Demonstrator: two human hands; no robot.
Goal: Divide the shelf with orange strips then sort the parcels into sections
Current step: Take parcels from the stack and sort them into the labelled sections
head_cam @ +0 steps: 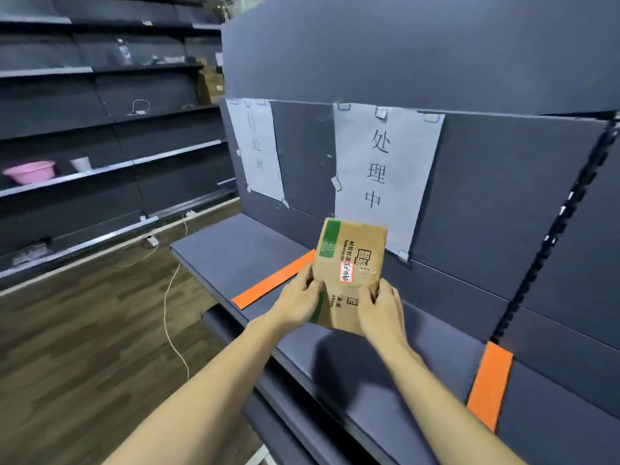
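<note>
My left grip (299, 298) and right grip (380, 305) both clutch the brown cardboard parcel (349, 270) above the dark grey shelf (385, 370). One flat orange strip (273, 280) lies at nine o'clock, another (490, 385) at four; a white paper sign (384, 172) hangs at twelve.

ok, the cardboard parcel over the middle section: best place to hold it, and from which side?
Hold the cardboard parcel by its two opposite side edges near the lower end, coming from the front of the shelf. It is flat and narrow enough for the left hand and right hand to clamp it, label visible.
</note>
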